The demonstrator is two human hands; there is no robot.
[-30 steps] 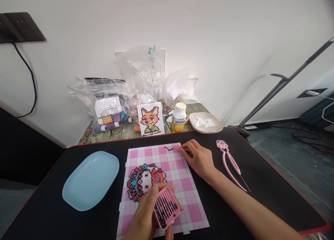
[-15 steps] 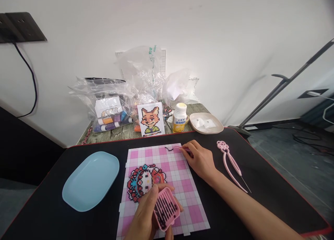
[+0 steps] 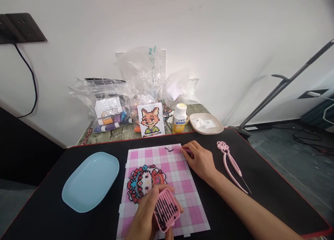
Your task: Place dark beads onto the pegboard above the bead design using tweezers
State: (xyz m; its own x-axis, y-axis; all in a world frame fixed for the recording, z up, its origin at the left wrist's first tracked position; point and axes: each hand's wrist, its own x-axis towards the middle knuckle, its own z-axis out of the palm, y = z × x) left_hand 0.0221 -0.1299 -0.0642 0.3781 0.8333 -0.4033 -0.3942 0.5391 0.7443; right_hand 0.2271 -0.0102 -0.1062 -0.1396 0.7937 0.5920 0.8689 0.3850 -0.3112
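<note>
My left hand [image 3: 147,212] is closed around a small pink ridged bead tray [image 3: 167,210], whose grooves hold rows of black beads. My right hand [image 3: 199,158] pinches pink tweezers [image 3: 185,149]. Their tip is at the end of a short curved line of black beads [image 3: 169,149] near the far edge of the pegboard. The pink-and-white checked pegboard [image 3: 191,187] lies flat under both hands. On it sits a round bead picture of a white cat-like figure [image 3: 143,182] in red, black and blue, partly hidden by my left hand and the tray.
A blue tray [image 3: 91,180] lies to the left. On the right is a pink flower-handled tool [image 3: 231,163] with a thin needle. Behind stand a fox pattern card [image 3: 150,120], a white bottle [image 3: 179,118], a beige dish [image 3: 206,123] and plastic bags of bead bottles [image 3: 109,107].
</note>
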